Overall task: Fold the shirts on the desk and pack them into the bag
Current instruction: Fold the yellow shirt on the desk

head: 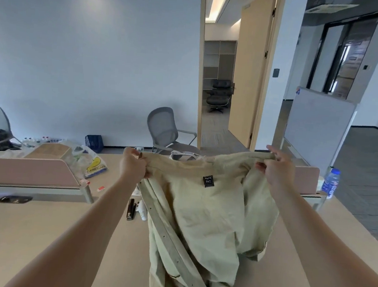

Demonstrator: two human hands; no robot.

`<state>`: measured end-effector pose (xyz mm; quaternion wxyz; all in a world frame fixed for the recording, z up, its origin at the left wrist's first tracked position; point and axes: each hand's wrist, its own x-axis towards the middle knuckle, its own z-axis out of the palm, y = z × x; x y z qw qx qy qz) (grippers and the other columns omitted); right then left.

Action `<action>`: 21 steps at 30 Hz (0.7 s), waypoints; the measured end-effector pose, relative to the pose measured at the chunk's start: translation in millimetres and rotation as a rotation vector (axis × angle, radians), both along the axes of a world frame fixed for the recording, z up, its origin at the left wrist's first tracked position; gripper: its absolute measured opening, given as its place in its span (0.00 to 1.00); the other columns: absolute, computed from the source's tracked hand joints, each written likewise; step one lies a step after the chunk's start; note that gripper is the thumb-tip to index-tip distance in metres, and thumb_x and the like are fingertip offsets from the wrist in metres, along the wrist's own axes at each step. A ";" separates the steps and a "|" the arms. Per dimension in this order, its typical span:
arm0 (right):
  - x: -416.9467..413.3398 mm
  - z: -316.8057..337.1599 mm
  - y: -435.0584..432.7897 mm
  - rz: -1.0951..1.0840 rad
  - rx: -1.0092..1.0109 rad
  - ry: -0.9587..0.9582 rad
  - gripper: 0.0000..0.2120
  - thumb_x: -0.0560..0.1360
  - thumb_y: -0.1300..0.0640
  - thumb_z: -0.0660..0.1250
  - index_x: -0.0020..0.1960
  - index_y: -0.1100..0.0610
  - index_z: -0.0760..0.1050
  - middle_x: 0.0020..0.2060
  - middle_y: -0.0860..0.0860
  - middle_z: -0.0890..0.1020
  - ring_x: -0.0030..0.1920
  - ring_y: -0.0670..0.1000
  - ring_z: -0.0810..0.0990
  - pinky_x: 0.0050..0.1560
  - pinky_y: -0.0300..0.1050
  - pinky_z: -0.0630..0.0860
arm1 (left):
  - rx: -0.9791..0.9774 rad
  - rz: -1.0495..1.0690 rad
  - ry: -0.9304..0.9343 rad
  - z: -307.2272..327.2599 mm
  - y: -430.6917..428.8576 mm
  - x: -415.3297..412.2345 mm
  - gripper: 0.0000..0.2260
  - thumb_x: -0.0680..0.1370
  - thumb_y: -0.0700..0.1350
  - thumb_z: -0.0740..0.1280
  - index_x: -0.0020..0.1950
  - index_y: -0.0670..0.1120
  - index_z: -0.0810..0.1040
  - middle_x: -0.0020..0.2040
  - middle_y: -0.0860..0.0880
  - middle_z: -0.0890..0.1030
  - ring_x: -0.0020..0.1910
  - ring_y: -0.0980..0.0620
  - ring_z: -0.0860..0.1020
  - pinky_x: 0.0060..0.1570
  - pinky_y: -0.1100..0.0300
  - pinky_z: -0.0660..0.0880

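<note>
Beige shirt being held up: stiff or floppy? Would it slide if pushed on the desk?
Probably very floppy: the shirt sags in deep folds below its held top edge. Likely light: pinched corners alone carry it. Its lower part bunches on the desk, so a push would probably crumple it.

White walls (88,54), grey mesh chair (161,129) (empty), open wooden door (250,75).

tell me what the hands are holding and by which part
Both hands hold one beige button-up shirt up over the desk. The left hand grips its top edge at one shoulder, and the right hand pinches the top edge at the other.
</note>
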<state>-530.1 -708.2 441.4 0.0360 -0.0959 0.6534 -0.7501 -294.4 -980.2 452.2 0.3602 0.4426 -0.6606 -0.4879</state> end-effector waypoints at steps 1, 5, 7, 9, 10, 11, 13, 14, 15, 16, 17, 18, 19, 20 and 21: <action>3.4 10.3 7.1 -0.058 -0.009 0.032 0.25 0.77 0.72 0.58 0.67 0.53 0.78 0.62 0.52 0.77 0.41 0.47 0.85 0.44 0.36 0.82 | -0.028 0.008 0.013 7.3 -5.1 5.8 0.12 0.79 0.32 0.63 0.61 0.42 0.69 0.47 0.41 0.76 0.31 0.44 0.78 0.35 0.46 0.83; 24.9 48.5 37.4 -0.210 0.074 0.094 0.28 0.71 0.64 0.58 0.63 0.40 0.78 0.59 0.44 0.80 0.56 0.54 0.83 0.51 0.42 0.82 | -0.035 -0.046 0.123 36.5 -28.1 25.3 0.12 0.78 0.34 0.63 0.59 0.45 0.71 0.38 0.42 0.76 0.23 0.47 0.76 0.38 0.46 0.81; 36.8 59.7 46.6 -0.260 0.024 0.092 0.29 0.70 0.66 0.57 0.61 0.41 0.80 0.60 0.46 0.80 0.54 0.55 0.84 0.54 0.46 0.82 | -0.039 -0.127 0.174 48.9 -31.0 28.2 0.12 0.78 0.33 0.62 0.57 0.47 0.74 0.38 0.42 0.76 0.24 0.47 0.74 0.32 0.52 0.78; 55.0 66.1 54.5 -0.301 0.002 0.074 0.30 0.71 0.70 0.55 0.62 0.44 0.81 0.62 0.49 0.78 0.50 0.56 0.86 0.49 0.42 0.81 | -0.023 -0.240 0.206 55.1 -29.1 28.8 0.13 0.79 0.33 0.60 0.54 0.47 0.79 0.37 0.43 0.75 0.26 0.48 0.71 0.25 0.61 0.72; 63.2 65.8 58.5 -0.303 0.008 0.076 0.31 0.72 0.71 0.55 0.62 0.44 0.81 0.63 0.49 0.77 0.50 0.57 0.86 0.48 0.41 0.81 | -0.015 -0.291 0.213 54.5 -27.8 28.3 0.13 0.80 0.33 0.59 0.51 0.46 0.81 0.36 0.45 0.74 0.26 0.49 0.70 0.23 0.63 0.69; 71.2 64.1 63.0 -0.304 0.026 0.071 0.31 0.72 0.71 0.55 0.63 0.45 0.81 0.64 0.49 0.76 0.51 0.57 0.85 0.46 0.39 0.81 | -0.016 -0.329 0.209 50.7 -27.6 28.4 0.14 0.80 0.33 0.59 0.49 0.46 0.82 0.36 0.45 0.75 0.26 0.50 0.69 0.22 0.64 0.68; 86.0 60.3 71.1 -0.322 0.071 0.063 0.30 0.72 0.72 0.55 0.62 0.46 0.81 0.64 0.50 0.76 0.54 0.56 0.84 0.42 0.35 0.80 | -0.039 -0.374 0.171 41.1 -26.2 28.3 0.15 0.80 0.32 0.59 0.53 0.43 0.83 0.37 0.46 0.77 0.27 0.51 0.71 0.26 0.62 0.69; 90.6 56.2 74.8 -0.336 0.090 0.057 0.29 0.72 0.72 0.55 0.61 0.47 0.81 0.64 0.51 0.77 0.53 0.55 0.84 0.41 0.34 0.80 | -0.077 -0.399 0.141 36.6 -24.3 29.1 0.15 0.79 0.31 0.59 0.55 0.42 0.83 0.38 0.46 0.78 0.29 0.50 0.72 0.30 0.60 0.70; 93.8 52.2 77.6 -0.347 0.108 0.042 0.28 0.72 0.72 0.56 0.59 0.48 0.82 0.63 0.53 0.79 0.51 0.54 0.85 0.42 0.36 0.81 | -0.135 -0.432 0.097 33.0 -21.6 30.6 0.15 0.78 0.31 0.59 0.56 0.43 0.81 0.38 0.45 0.78 0.31 0.48 0.72 0.34 0.59 0.70; 96.2 48.5 79.9 -0.361 0.126 0.038 0.27 0.72 0.73 0.56 0.57 0.49 0.82 0.61 0.55 0.80 0.49 0.54 0.85 0.43 0.38 0.82 | -0.200 -0.463 0.043 31.4 -17.7 33.7 0.14 0.78 0.32 0.59 0.55 0.46 0.79 0.39 0.44 0.78 0.33 0.47 0.72 0.37 0.58 0.70; 99.6 46.1 81.4 -0.380 0.156 0.035 0.26 0.72 0.73 0.56 0.56 0.50 0.82 0.60 0.56 0.81 0.47 0.53 0.84 0.44 0.41 0.82 | -0.263 -0.487 -0.006 30.3 -15.4 36.4 0.13 0.77 0.33 0.59 0.52 0.49 0.77 0.39 0.43 0.77 0.34 0.46 0.72 0.38 0.58 0.69; 103.5 44.1 83.1 -0.396 0.202 0.042 0.24 0.72 0.73 0.57 0.56 0.52 0.82 0.58 0.56 0.82 0.46 0.53 0.83 0.43 0.43 0.81 | -0.329 -0.500 -0.057 29.5 -15.0 38.1 0.11 0.77 0.34 0.60 0.47 0.50 0.75 0.38 0.43 0.76 0.34 0.47 0.72 0.38 0.58 0.68; 108.1 43.2 84.6 -0.409 0.268 0.050 0.22 0.73 0.72 0.57 0.57 0.53 0.81 0.55 0.56 0.82 0.44 0.53 0.82 0.41 0.44 0.80 | -0.392 -0.506 -0.108 28.1 -16.3 39.1 0.12 0.77 0.35 0.60 0.41 0.51 0.72 0.38 0.42 0.74 0.35 0.47 0.71 0.38 0.57 0.67; 110.9 41.3 86.3 -0.422 0.343 0.075 0.21 0.74 0.72 0.58 0.57 0.54 0.80 0.53 0.55 0.83 0.42 0.53 0.80 0.38 0.43 0.77 | -0.432 -0.510 -0.153 26.9 -19.4 39.0 0.12 0.76 0.34 0.60 0.38 0.50 0.70 0.37 0.42 0.73 0.35 0.47 0.71 0.38 0.57 0.66; 114.2 39.1 88.1 -0.431 0.418 0.098 0.19 0.75 0.70 0.59 0.58 0.55 0.79 0.51 0.53 0.83 0.40 0.53 0.79 0.36 0.42 0.74 | -0.451 -0.512 -0.189 24.7 -24.0 38.6 0.11 0.76 0.34 0.61 0.37 0.47 0.71 0.36 0.43 0.74 0.36 0.46 0.71 0.38 0.57 0.66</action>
